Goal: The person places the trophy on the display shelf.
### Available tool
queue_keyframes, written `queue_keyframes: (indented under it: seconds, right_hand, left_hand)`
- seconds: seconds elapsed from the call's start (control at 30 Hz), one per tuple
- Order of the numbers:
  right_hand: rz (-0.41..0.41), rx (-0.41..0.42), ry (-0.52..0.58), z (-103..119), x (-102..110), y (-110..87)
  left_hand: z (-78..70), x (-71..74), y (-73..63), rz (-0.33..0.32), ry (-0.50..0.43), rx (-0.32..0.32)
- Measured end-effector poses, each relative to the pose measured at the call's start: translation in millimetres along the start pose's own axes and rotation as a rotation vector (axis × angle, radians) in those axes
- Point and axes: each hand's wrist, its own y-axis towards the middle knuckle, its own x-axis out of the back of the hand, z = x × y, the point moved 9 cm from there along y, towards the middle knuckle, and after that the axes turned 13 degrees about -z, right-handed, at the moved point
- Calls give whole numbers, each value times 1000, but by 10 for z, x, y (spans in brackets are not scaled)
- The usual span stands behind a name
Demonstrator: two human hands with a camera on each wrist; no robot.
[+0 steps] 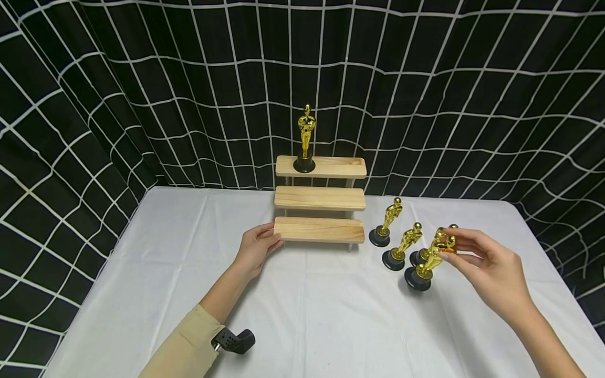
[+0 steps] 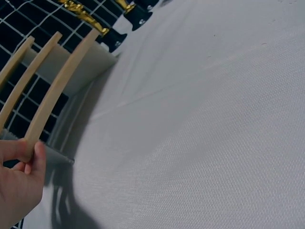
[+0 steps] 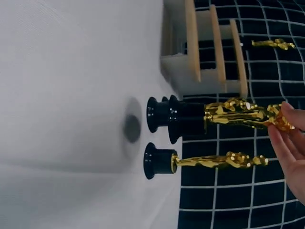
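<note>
A three-tier wooden display stand (image 1: 319, 230) with pale plank shelves stands at the back of the table. My left hand (image 1: 257, 248) pinches the left end of its lowest plank between thumb and fingers, seen closely in the left wrist view. My right hand (image 1: 493, 268) holds a gold statuette (image 1: 418, 278) by its upper part, tilted in the head view. In the right wrist view its black base (image 3: 188, 119) hangs off the cloth, with a shadow beneath. Another gold statuette (image 1: 306, 131) stands upright toward the left of the top shelf.
Right of the stand, several matching statuettes stand on the white-clothed table (image 1: 331, 315), including a rear one (image 1: 385, 223) and a nearer one (image 1: 403, 247). Others are partly hidden behind the held one. A black curtain (image 1: 227, 94) with a white grid surrounds the table.
</note>
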Motion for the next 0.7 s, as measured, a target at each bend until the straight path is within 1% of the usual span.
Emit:
queue_keyframes:
  seconds: [0.27, 0.5, 0.7]
  right_hand:
    - [3, 4, 27, 89, -1, 59]
    - [11, 2, 12, 129, -37, 104]
    - [18, 7, 18, 211, -70, 134]
  left_hand:
    - [-15, 3, 2, 1, -16, 0]
    - [-11, 6, 5, -4, 7, -4]
    - [-15, -6, -10, 4, 5, -7]
